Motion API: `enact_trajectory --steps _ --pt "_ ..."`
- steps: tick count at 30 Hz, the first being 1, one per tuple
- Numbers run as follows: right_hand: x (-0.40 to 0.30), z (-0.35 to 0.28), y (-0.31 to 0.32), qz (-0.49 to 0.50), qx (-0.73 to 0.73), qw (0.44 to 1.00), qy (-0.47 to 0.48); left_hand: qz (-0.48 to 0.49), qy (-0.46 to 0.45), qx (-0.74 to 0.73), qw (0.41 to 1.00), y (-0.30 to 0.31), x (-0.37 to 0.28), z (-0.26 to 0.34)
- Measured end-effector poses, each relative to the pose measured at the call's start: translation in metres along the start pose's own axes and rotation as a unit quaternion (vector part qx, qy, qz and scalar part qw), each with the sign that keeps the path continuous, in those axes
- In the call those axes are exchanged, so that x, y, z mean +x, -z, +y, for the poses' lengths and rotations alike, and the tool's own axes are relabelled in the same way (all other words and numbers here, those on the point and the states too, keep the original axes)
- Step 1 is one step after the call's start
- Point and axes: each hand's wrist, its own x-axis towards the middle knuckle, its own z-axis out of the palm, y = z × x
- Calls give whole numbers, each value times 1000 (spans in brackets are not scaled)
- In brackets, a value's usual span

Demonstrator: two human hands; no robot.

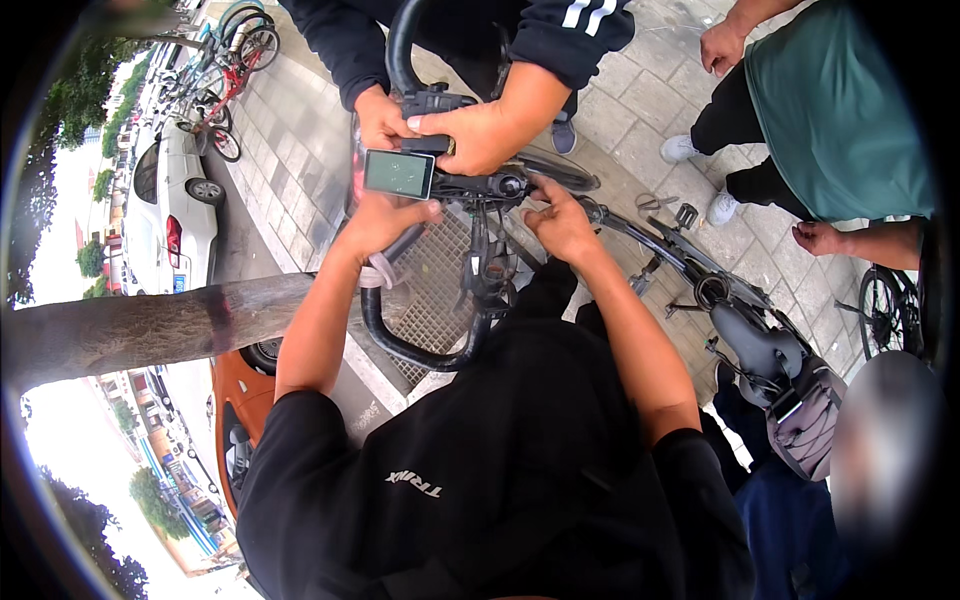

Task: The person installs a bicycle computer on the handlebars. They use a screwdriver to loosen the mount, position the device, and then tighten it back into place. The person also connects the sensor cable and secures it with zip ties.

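Observation:
A black drop handlebar (427, 358) of a bicycle lies before me, with its stem (491, 185) in the middle. My left hand (382, 225) is at the lower edge of a flat display unit (397, 174) with a grey-green screen; its thumb is out to the side and its fingers are hidden behind the unit. Beside the stem is my right hand (562, 229), thumb and forefinger bent close to the frame; whether they grip anything is hidden. Another person's hands (476, 139) hold a small black part (426, 144) just above the display.
Bicycle saddle (754, 337) and a grey bag (806, 420) are at the right. People stand close by, one in a green shirt (840, 112). A tree trunk (150, 330) rises at left beside a metal grate (431, 289). Parked cars, including a white one (176, 202), line the kerb.

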Motion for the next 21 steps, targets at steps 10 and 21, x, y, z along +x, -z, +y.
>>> enact_trajectory --steps 10,21 --pt "17 -11 -15 -16 -208 977 -36 -57 11 -4 998 7 -4 -7" --pt "-18 -12 8 50 -242 933 263 -31 11 122 992 9 -16 1"
